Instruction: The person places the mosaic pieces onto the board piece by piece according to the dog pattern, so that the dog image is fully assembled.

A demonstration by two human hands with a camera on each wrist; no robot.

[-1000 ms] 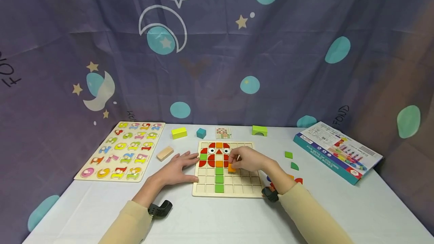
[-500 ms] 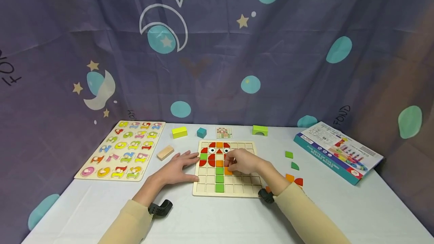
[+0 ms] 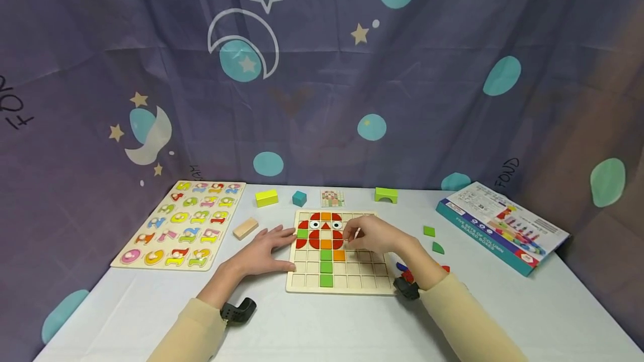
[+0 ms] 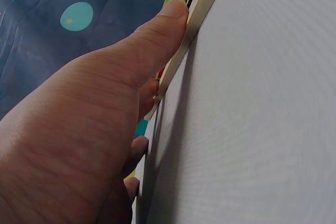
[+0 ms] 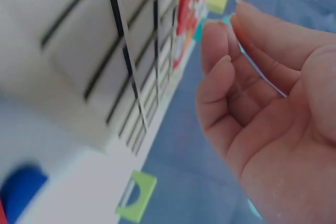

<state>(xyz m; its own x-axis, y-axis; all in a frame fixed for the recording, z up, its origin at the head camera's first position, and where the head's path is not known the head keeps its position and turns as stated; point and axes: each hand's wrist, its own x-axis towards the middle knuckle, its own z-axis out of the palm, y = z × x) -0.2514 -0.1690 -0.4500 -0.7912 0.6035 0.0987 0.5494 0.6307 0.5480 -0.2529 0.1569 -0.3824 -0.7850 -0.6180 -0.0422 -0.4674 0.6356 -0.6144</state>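
A wooden grid board point(image 3: 312, 290) lies on the table, with red, white, orange and green tiles forming an owl-like face above a column of green tiles point(image 3: 326, 267). My left hand point(image 3: 264, 251) rests at the board's left side, fingers spread; in the left wrist view its thumb point(image 4: 170, 14) touches the board's edge. Over the right part of the grid is my right hand point(image 3: 374, 234), its fingers loosely bent. In the right wrist view nothing shows between its thumb and fingertips. An orange square tile point(image 3: 339, 256) sits in the grid just below and left of those fingertips.
Red pieces point(image 3: 407, 276) and a blue piece point(image 3: 401, 266) lie by the right wrist; a green square point(image 3: 429, 231) and green quarter-circle point(image 3: 437, 247) lie beyond. A pattern card point(image 3: 332, 198), yellow block point(image 3: 266, 198) and green arch point(image 3: 386, 195) stand behind. A box point(image 3: 503, 228) is right.
My right hand brought the orange square tile left into the cell beside the green column, let it go, and moved back up and right. The left hand stayed in place.
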